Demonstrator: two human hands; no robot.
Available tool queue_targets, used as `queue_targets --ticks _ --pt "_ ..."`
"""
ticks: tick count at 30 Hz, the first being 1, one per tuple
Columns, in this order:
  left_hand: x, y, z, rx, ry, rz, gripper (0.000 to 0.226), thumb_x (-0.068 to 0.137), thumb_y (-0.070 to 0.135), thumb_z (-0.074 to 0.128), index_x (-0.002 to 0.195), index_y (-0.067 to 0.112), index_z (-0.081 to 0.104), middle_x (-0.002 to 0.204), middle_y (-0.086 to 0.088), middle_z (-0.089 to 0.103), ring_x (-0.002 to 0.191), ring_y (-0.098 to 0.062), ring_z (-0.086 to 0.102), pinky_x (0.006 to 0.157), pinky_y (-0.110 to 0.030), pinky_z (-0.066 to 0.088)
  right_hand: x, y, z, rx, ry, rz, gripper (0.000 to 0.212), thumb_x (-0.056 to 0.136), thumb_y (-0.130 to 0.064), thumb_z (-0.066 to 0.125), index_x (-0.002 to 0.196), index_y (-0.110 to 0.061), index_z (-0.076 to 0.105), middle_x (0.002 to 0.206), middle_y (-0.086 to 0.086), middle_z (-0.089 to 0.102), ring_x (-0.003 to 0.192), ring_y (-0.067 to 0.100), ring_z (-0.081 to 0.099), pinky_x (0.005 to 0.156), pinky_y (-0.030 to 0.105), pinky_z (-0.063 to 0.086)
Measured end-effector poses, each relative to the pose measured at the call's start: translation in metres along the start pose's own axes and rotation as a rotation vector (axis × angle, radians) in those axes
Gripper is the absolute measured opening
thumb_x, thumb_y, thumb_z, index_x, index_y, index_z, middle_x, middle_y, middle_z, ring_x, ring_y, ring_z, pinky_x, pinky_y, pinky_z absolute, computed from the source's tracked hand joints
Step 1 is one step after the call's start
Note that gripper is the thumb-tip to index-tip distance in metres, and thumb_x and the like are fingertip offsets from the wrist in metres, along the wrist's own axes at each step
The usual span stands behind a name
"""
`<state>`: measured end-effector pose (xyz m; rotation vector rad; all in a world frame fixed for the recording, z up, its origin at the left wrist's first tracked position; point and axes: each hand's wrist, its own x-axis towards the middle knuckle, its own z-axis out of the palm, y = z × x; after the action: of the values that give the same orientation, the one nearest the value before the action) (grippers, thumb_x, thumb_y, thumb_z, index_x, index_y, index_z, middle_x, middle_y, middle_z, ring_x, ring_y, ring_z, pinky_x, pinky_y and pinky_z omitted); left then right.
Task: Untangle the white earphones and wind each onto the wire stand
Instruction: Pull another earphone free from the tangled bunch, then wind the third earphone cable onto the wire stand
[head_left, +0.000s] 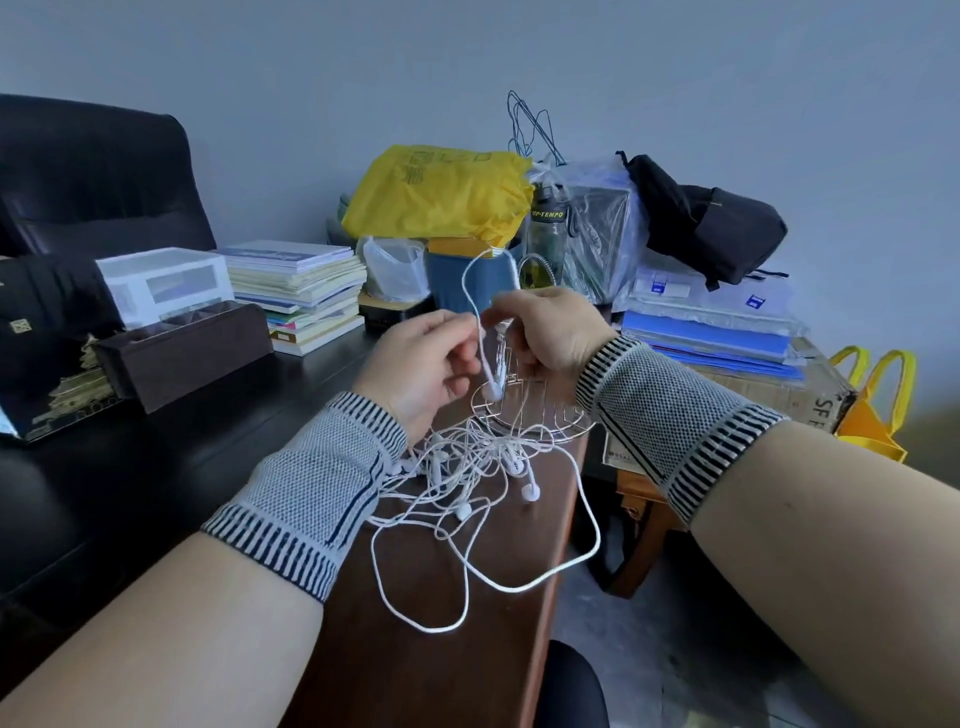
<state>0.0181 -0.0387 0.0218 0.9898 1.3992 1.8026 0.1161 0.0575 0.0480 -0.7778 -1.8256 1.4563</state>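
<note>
White earphones (467, 467) lie in a loose tangle at the centre of the frame, on the brown desk (441, 649), with long loops of cord trailing toward the lower middle and one wide loop swinging out to the right past the desk edge. Several earbuds show among the cords, one lying clear at the right side of the heap. Just above the tangle, the wire stand (535, 410) sits upright on the desk, its round base touching the upper strands.

Your left hand (421, 364) is raised just left of centre with its fingers curled, pinching a single white cord; that cord arches up in a tall loop above your knuckles and comes down to an earbud hanging in front of the stand. Your right hand (550, 332) is beside it, just right of centre, fingers curled downward over the top of the stand, pinching the same strand near the left hand. Both wrists wear knitted grey wristbands with dark striped edges.

Behind your hands, upper centre, sit a yellow bag (436, 192), a blue container and a dark water bottle (548, 228). A stack of books (301, 291) stands at centre left, and a black backpack (711, 218) rests on blue folders at upper right.
</note>
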Motion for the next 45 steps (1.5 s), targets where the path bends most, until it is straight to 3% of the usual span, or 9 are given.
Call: queue_targets --ticks 2,5,9,17,22,25,29,35,45 --pt "0.005 -0.005 0.007 0.169 0.005 -0.003 0.020 0.096 0.013 0.054 0.080 0.017 0.066 0.072 0.003 0.061 0.069 -0.014 0.057 0.061 -0.028 0.044 0.001 -0.003 -0.004 0.072 0.036 -0.024 0.038 0.096 -0.031 0.051 0.082 -0.001 0.069 0.044 -0.001 0.036 0.035 0.012 0.029 0.042 0.020 0.027" --pt "0.007 -0.023 0.010 0.831 -0.191 0.024 0.013 0.094 0.020 0.058 0.093 0.031 0.066 0.093 0.009 0.067 0.066 -0.013 0.056 0.059 -0.026 0.050 0.000 -0.011 -0.007 0.188 0.065 -0.073 0.043 0.097 -0.031 0.048 0.068 -0.005 0.065 0.045 0.003 0.033 0.035 0.015 0.027 0.044 0.023 0.023" --pt "0.010 -0.035 0.007 1.283 -0.219 0.072 0.016 0.091 0.026 0.057 0.101 0.023 0.069 0.092 0.005 0.065 0.066 -0.013 0.053 0.058 -0.024 0.041 0.000 -0.015 -0.017 0.250 0.111 -0.072 0.045 0.097 -0.034 0.047 0.062 -0.009 0.060 0.041 -0.001 0.029 0.035 0.015 0.021 0.042 0.022 0.019" --pt "0.021 0.007 -0.048 1.252 0.114 0.069 0.026 0.095 0.037 0.058 0.078 0.021 0.070 0.055 0.004 0.056 0.047 -0.014 0.046 0.049 -0.022 0.034 0.005 -0.012 -0.039 0.166 0.399 -0.121 0.042 0.095 -0.031 0.044 0.063 -0.011 0.062 0.038 -0.006 0.039 0.035 0.013 0.032 0.040 0.024 0.027" --pt "0.031 0.024 -0.089 1.486 0.380 0.014 0.028 0.097 0.032 0.055 0.087 0.011 0.071 0.071 -0.005 0.061 0.067 -0.024 0.058 0.058 -0.028 0.042 0.005 -0.011 -0.040 0.322 0.448 -0.069 0.042 0.098 -0.029 0.040 0.065 -0.010 0.057 0.041 -0.003 0.035 0.030 0.012 0.028 0.037 0.021 0.024" --pt "0.027 0.009 -0.083 1.547 0.213 -0.124 0.017 0.095 0.022 0.058 0.096 0.017 0.074 0.095 -0.005 0.072 0.084 -0.023 0.067 0.071 -0.035 0.057 0.004 -0.010 -0.033 0.388 0.385 -0.031 0.040 0.098 -0.029 0.040 0.067 -0.010 0.055 0.036 -0.005 0.031 0.029 0.012 0.025 0.041 0.020 0.022" --pt "0.016 -0.014 -0.050 1.437 0.122 0.009 0.029 0.090 0.025 0.063 0.118 0.028 0.067 0.123 0.005 0.064 0.107 -0.018 0.061 0.092 -0.033 0.051 0.004 -0.007 -0.023 0.464 0.275 0.001 0.039 0.098 -0.030 0.040 0.067 -0.011 0.054 0.039 -0.004 0.030 0.033 0.012 0.021 0.042 0.018 0.019" --pt "0.014 -0.016 -0.006 1.232 -0.028 0.108 0.013 0.091 0.024 0.051 0.087 0.031 0.061 0.088 0.013 0.059 0.090 -0.014 0.057 0.081 -0.029 0.046 0.004 -0.009 -0.022 0.555 0.251 -0.001 0.040 0.098 -0.026 0.039 0.063 -0.010 0.051 0.038 -0.003 0.026 0.034 0.012 0.017 0.041 0.017 0.016" --pt "0.018 0.011 -0.011 1.107 -0.074 0.138 0.006 0.090 0.024 0.064 0.087 0.024 0.069 0.086 0.012 0.067 0.084 -0.007 0.063 0.070 -0.022 0.047 0.000 0.004 -0.045 0.399 0.419 0.054 0.029 0.091 -0.012 0.044 0.065 -0.010 0.056 0.051 0.000 0.046 0.038 0.010 0.039 0.042 0.021 0.032"
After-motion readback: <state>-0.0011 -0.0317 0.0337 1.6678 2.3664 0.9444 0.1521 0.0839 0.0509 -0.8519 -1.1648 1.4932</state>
